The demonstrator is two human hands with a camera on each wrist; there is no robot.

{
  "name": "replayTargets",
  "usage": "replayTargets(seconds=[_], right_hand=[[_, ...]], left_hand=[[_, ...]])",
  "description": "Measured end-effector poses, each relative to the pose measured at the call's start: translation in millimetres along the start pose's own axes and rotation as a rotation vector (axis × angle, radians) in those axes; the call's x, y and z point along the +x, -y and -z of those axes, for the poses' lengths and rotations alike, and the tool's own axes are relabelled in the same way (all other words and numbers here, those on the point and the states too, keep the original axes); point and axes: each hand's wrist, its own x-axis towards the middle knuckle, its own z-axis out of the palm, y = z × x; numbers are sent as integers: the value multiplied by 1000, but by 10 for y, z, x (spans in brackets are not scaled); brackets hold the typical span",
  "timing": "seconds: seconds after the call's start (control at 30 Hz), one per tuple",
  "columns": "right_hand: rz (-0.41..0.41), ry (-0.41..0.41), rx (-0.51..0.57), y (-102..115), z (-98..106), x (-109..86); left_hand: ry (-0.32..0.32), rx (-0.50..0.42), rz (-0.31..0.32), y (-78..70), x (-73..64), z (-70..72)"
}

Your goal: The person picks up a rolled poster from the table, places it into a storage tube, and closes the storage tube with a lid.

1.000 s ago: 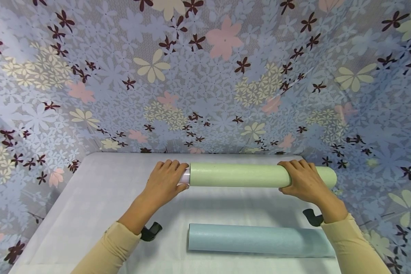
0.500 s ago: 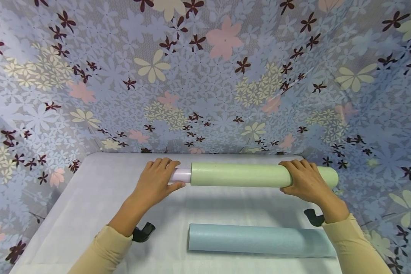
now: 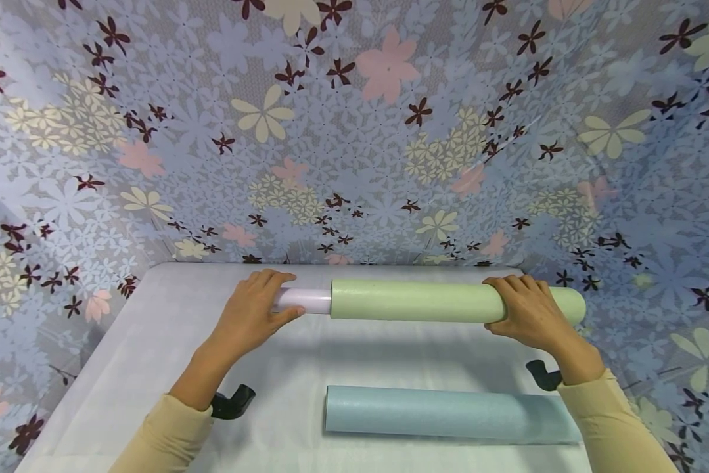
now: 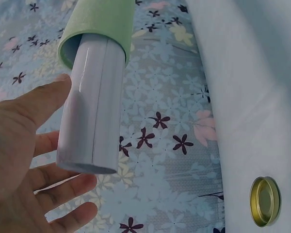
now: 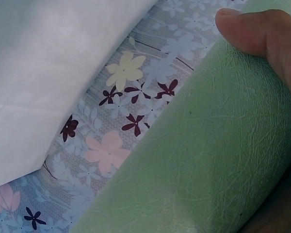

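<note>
A light green cardboard tube (image 3: 413,300) is held level above the table, its textured surface close up in the right wrist view. Round its right part my right hand (image 3: 528,315) grips, thumb on the near side. A rolled white sheet (image 3: 308,301) sticks out of the tube's left mouth. My left hand (image 3: 242,318) holds this roll near its outer end, thumb on one side and fingers on the other. In the left wrist view the thumb tip lies at the roll's edge, and the roll's inner end is hidden inside the green tube.
A light blue tube (image 3: 449,415) lies on the white-covered table (image 3: 295,420), nearer to me. A round gold cap (image 4: 265,201) rests on the white cover in the left wrist view. Flowered fabric (image 3: 354,144) hangs behind and around the table.
My left hand has moved left, drawing the white roll further out of the green tube. The right hand and green tube have shifted only slightly right.
</note>
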Motion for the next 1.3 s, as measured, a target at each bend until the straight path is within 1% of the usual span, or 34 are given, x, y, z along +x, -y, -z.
replayTargets(seconds=[0.2, 0.5, 0.63, 0.87, 1.03, 1.23, 1.3], right_hand=[[10, -20, -3, -16, -14, 4], [6, -14, 6, -19, -3, 5], [3, -10, 7, -15, 1, 8], [2, -5, 9, -20, 5, 4], [-5, 2, 11, -21, 3, 1], [-3, 2, 14, -12, 7, -7], [-3, 3, 16, -10, 6, -10]], left_hand=[[9, -118, 31, 59, -33, 23], [40, -258, 86, 145, -84, 35], [51, -318, 89, 196, -115, 36], [60, -429, 77, 306, -153, 6], [79, -513, 88, 351, -173, -5], [100, -583, 95, 403, -195, -22], [100, -601, 88, 417, -201, -28]])
